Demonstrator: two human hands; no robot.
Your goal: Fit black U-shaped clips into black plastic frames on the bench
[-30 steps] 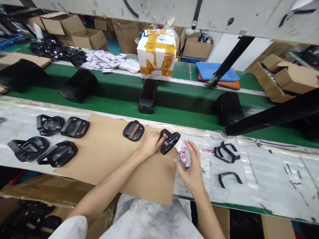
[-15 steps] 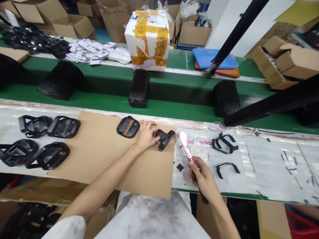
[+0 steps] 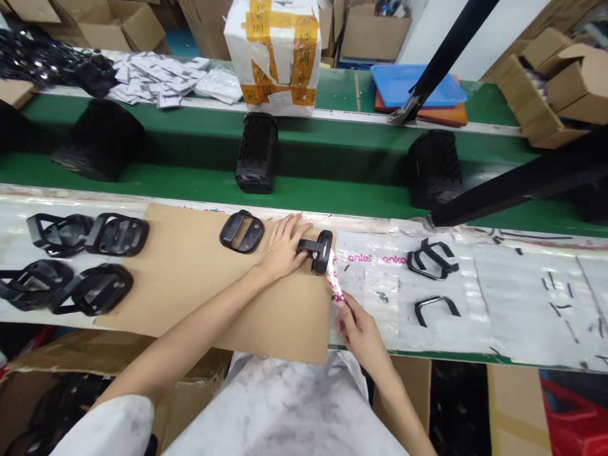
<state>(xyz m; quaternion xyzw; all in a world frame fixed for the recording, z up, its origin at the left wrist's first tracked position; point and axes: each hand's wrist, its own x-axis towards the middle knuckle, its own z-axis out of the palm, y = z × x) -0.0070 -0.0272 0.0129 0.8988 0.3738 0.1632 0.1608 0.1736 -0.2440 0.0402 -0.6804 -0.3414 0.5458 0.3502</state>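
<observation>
Fingers of our left hand (image 3: pixel 284 248) closed on the black plastic frame (image 3: pixel 319 252), at 3 o'clock on the cardboard sheet (image 3: pixel 199 285) | right hand (image 3: pixel 360 335) pinching the printed white strip (image 3: pixel 335 285), now back against the frame, at its 5 o'clock.

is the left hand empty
No, the left hand is holding a black plastic frame against the cardboard sheet.

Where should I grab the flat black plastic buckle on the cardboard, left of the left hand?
Pinch the black plastic buckle by its outer rim, coming down from above: it lies flat on the cardboard sheet, so the rim is the easiest edge to reach.
</observation>
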